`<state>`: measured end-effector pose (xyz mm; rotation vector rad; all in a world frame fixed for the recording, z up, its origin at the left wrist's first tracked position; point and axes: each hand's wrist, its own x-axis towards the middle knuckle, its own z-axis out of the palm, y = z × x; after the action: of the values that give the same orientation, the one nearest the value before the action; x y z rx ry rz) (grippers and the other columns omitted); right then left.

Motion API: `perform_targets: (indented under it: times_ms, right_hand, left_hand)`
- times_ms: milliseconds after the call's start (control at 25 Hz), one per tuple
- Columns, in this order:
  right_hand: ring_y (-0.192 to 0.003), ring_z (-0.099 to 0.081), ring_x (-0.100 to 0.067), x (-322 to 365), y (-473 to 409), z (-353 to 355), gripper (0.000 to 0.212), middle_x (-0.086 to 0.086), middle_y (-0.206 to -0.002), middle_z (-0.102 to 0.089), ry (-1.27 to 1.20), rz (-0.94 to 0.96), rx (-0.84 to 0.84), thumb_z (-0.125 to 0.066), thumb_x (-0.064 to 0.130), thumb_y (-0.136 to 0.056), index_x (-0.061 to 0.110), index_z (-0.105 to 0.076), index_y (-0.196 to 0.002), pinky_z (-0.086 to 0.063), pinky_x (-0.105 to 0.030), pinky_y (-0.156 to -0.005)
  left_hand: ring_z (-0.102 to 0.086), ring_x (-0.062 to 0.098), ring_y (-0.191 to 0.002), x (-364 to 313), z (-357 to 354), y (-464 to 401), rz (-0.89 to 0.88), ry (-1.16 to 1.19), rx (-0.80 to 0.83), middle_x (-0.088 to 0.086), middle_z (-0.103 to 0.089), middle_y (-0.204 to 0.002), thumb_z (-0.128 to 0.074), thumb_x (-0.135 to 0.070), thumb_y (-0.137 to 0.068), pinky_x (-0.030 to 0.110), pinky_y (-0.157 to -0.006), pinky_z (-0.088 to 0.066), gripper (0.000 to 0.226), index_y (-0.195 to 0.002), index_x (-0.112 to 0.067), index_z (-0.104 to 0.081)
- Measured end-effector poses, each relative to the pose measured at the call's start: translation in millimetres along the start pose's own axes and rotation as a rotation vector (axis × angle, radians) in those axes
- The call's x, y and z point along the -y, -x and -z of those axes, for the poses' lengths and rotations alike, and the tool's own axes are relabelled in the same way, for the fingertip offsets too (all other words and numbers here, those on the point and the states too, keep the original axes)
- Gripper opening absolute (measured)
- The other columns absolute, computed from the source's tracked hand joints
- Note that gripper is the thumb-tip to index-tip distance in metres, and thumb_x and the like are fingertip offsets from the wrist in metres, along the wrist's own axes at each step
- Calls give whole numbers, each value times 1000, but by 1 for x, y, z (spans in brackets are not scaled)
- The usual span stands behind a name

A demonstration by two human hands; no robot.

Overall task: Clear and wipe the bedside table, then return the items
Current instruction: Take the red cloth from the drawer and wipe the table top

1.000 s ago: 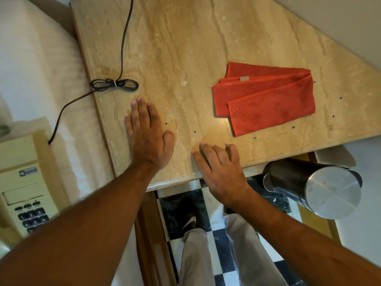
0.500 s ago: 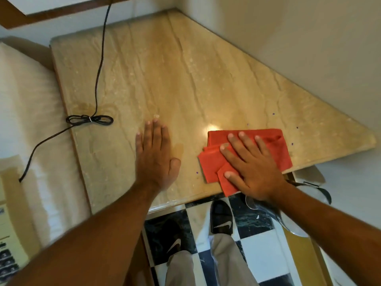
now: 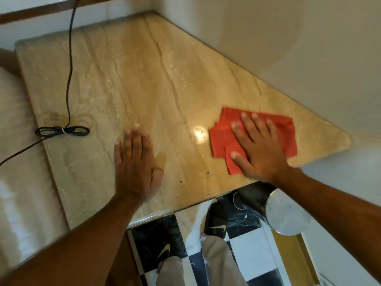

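On the worktop (image 3: 144, 83), near its right corner, the right hand (image 3: 257, 149) is pressing flat on the folded red cloth (image 3: 286, 131), fingers spread and not clenched, so the grip is a released palm-down press rather than a pinch. The left hand (image 3: 134, 168) is lying open and flat on the bare stone beside it, grasping nothing and bracing the body. The stone is looking mostly cleared; only a bundled black cord (image 3: 61, 131) is lying near the left edge, trailing off toward the bed (image 3: 18, 193). To wipe well, I judge the palm should be keeping even pressure over the whole cloth, working in overlapping passes from the wall side toward the front edge, and lifting the cord instead of dragging across it. A few small dark specks (image 3: 181, 181) near the front edge are needing a pass too. A steel can (image 3: 284, 211) is standing on the checkered floor (image 3: 245, 250) below. For writing, only a swoosh logo is showing on the black shoes (image 3: 216, 223); no readable words anywhere.
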<state>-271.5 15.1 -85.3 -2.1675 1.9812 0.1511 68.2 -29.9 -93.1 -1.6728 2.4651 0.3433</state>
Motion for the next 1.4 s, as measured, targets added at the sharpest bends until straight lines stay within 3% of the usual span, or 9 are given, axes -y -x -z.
perform_targets:
  times_ms: [80,240,360,480,680,800,960,1280,1400]
  right_hand:
    - [-152,-11,-35,-37,35,0,78,-10,-167,-11,28,25,48,-17,69,-96,23,-19,-159,-9,-59,-120]
    - [-153,-5,-34,-18,-38,11,76,-12,-167,-7,-62,-467,-50,-20,66,-97,23,-9,-159,-4,-58,-120]
    - [-153,-1,-34,28,-10,-1,77,-12,-168,-3,-55,-194,-5,-24,64,-97,22,-8,-160,-5,-61,-120]
    - [-153,-7,-33,-6,48,-1,73,-10,-167,-9,30,160,99,-21,64,-97,26,-12,-159,-15,-63,-117]
    - [-152,-9,-36,-17,-81,18,74,-11,-167,-7,-10,-259,-37,-19,67,-97,27,-9,-159,-8,-60,-119]
    - [-153,-5,-36,48,-54,1,76,-13,-167,-3,-5,-67,-37,-20,65,-98,23,-5,-160,-9,-61,-118]
    - [-153,-9,-34,71,62,-16,69,-12,-166,-14,52,258,56,-31,58,-99,23,-23,-158,-16,-63,-115]
    - [-151,-13,-37,83,-157,26,75,-10,-167,-13,38,13,-70,-19,69,-95,28,-15,-158,-9,-61,-118]
    - [-152,-8,-37,101,-113,14,77,-12,-167,-10,21,-11,-91,-21,65,-97,22,-14,-159,-9,-62,-118]
  left_hand:
    - [-11,45,-152,-2,0,0,6,8,9,29,-17,-163,-38,-37,-81,64,-120,-13,85,-154,4,-23]
    - [-10,45,-152,-2,-3,-2,17,-23,7,30,-16,-163,-41,-38,-84,62,-120,-9,84,-154,4,-22]
    - [-10,46,-152,-5,-2,0,2,-25,0,30,-16,-163,-38,-38,-82,64,-120,-10,85,-154,4,-21]
    - [-11,46,-152,-5,2,2,23,-1,0,30,-17,-163,-33,-39,-82,65,-119,-13,84,-153,6,-23]
    - [-12,44,-152,-5,-4,-1,33,16,-33,28,-18,-163,-35,-38,-79,62,-122,-8,87,-153,4,-22]
    - [-15,43,-152,-1,-5,5,96,37,-68,29,-23,-161,-35,-35,-79,62,-122,-9,86,-153,6,-21]
    - [-16,43,-151,23,-3,14,156,30,-75,30,-25,-160,-34,-34,-81,65,-120,-12,83,-152,7,-23]
    - [-15,41,-152,26,-4,12,128,-8,-78,27,-24,-161,-33,-34,-79,62,-120,-12,84,-153,6,-23]
    - [-17,40,-152,29,-4,12,123,11,-86,26,-25,-161,-33,-32,-79,61,-120,-13,83,-153,5,-24]
